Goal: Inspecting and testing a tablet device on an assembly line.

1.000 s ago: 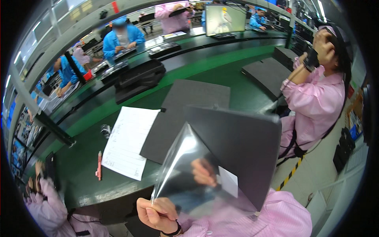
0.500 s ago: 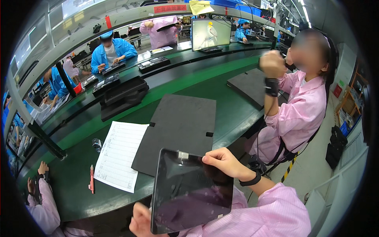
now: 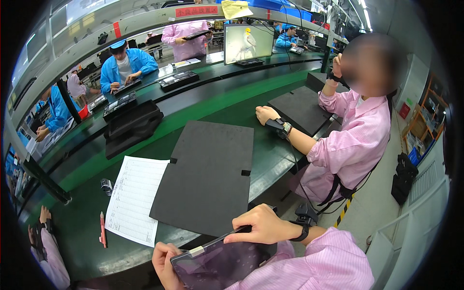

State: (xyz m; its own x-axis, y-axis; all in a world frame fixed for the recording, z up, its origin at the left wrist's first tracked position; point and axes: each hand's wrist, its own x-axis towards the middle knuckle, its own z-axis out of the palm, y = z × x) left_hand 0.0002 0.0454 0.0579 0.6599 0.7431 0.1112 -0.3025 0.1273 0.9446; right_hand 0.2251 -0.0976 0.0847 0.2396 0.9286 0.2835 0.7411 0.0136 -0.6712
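Left hand (image 3: pixel 166 265) and right hand (image 3: pixel 261 226) grip dark panel (image 3: pixel 224 263) between them by edges; likely stiff, slick, fragile; keep to rims.

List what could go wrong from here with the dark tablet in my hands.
The tablet is tilted, held by the left hand and right hand near the front edge of the table; if the grip slips, it might fall rather than land on the table.

Its glossy face shows pale spots; the right hand's fingers at its upper edge could add smudges if they slide inward.
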